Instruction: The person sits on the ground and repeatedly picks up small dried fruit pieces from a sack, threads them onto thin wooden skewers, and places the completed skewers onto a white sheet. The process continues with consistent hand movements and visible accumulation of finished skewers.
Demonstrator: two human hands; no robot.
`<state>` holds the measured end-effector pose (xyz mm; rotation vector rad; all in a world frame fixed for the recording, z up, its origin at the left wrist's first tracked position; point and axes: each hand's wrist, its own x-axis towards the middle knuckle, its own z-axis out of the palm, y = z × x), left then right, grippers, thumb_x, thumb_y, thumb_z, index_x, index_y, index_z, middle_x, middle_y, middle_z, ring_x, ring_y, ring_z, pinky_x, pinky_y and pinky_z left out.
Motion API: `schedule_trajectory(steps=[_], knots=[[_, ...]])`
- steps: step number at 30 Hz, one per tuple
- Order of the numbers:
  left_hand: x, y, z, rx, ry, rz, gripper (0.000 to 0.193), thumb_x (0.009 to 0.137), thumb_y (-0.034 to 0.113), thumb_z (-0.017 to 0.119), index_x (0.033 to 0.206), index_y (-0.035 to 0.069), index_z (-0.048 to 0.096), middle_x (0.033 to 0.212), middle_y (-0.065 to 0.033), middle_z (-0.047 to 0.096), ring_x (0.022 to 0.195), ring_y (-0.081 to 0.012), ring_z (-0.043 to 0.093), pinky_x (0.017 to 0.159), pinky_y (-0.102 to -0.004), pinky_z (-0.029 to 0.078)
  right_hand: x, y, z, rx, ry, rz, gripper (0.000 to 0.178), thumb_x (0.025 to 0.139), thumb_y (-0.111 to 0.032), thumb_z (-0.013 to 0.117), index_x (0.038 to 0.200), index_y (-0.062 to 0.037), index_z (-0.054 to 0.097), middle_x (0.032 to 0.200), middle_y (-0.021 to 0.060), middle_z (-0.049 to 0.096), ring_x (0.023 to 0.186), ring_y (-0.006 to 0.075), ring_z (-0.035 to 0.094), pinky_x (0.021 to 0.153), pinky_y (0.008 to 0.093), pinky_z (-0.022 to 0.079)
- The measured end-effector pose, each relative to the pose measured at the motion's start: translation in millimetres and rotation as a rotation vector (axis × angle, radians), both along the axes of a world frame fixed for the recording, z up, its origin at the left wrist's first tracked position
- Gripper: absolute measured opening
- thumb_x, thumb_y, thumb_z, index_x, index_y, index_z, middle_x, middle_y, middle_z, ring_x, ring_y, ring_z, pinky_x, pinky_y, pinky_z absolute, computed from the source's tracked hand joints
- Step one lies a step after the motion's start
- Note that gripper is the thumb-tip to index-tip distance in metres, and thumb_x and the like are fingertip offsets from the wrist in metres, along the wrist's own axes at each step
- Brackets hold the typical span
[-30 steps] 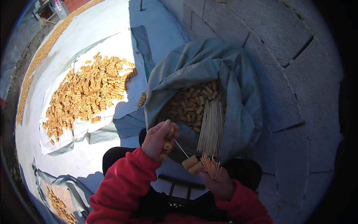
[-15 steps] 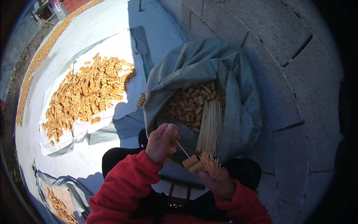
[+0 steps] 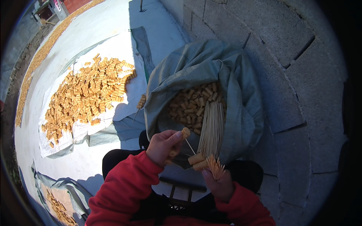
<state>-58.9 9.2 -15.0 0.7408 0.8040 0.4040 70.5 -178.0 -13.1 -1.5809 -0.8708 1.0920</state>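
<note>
My left hand [image 3: 163, 146] is closed, pinching a short tan tube-shaped piece [image 3: 186, 132] between thumb and finger; more tan pieces show partly under its palm. A thin wooden skewer [image 3: 190, 147] slants from just below that piece down to two tan rolls [image 3: 198, 162] by my right hand [image 3: 220, 185]. The right hand is closed around a bundle of skewers with orange-tinted ends [image 3: 215, 168], its thumb against the lower roll. Beyond both hands, a grey-green woven sack [image 3: 241, 94] holds many loose tan tubes [image 3: 188, 107] and a sheaf of pale skewers [image 3: 212, 128].
On the left, a white sheet [image 3: 51, 143] carries a heap of skewered tan pieces [image 3: 86, 90]. Another cloth [image 3: 71, 184] with similar pieces lies lower left. A block wall [image 3: 301, 94] rises on the right. Dark bars [image 3: 181, 185] show between my knees.
My left thumb and finger have brought a tan piece up into view near the skewer's upper end. My right hand, with its bundle and rolls, has shifted slightly up.
</note>
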Motion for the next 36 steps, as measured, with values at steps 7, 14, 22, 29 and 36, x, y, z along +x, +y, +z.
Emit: schedule_trajectory(steps=[7,14,22,29,36], knots=[[7.0,-19.8,20.0,0.177,0.274,-0.375,0.032,0.089,0.032,0.059,0.092,0.000,0.061,0.063,0.0006,0.051,0.049,-0.0047,0.042,0.041,-0.0205,0.032,-6.2,8.8,11.6,0.059,-0.051,-0.043,0.009,0.088,-0.007,0.053,0.089,0.0003,0.057,0.061,0.0014,0.049,0.055,0.0058,0.045,0.050,0.0233,0.036],[7.6,1.3,-4.5,-0.307,-0.055,0.295,0.039,0.092,0.042,0.047,0.088,0.005,0.059,0.076,-0.0037,0.058,0.058,-0.0113,0.050,0.046,-0.0213,0.039,-1.1,6.7,23.9,-0.133,0.280,-0.084,0.012,0.087,-0.008,0.052,0.086,-0.0001,0.061,0.065,-0.0005,0.052,0.055,0.0049,0.046,0.049,0.0225,0.038],[-3.4,10.1,-11.9,-0.045,-0.122,0.227,0.038,0.096,0.039,0.037,0.096,0.005,0.055,0.077,-0.0042,0.056,0.058,-0.0110,0.051,0.042,-0.0210,0.038,-1.0,1.3,1.5,0.017,0.104,0.152,0.007,0.086,-0.007,0.057,0.083,-0.0004,0.058,0.064,0.0005,0.051,0.060,0.0058,0.046,0.052,0.0245,0.038],[2.8,-5.1,-14.3,-0.018,-0.105,0.106,0.035,0.098,0.035,0.034,0.093,0.006,0.051,0.071,-0.0049,0.053,0.042,-0.0092,0.040,0.040,-0.0195,0.036,-0.6,0.1,-1.6,-0.026,0.009,0.141,0.009,0.085,-0.007,0.059,0.080,-0.0004,0.057,0.056,0.0031,0.047,0.053,0.0065,0.044,0.048,0.0259,0.036],[5.1,-6.8,-13.8,0.049,-0.082,0.260,0.029,0.098,0.030,0.038,0.094,0.005,0.052,0.071,-0.0049,0.054,0.044,-0.0090,0.042,0.039,-0.0185,0.035,-2.0,2.8,7.8,-0.035,0.026,0.116,0.011,0.084,-0.007,0.059,0.077,0.0010,0.056,0.056,0.0029,0.049,0.053,0.0061,0.044,0.048,0.0254,0.036]])
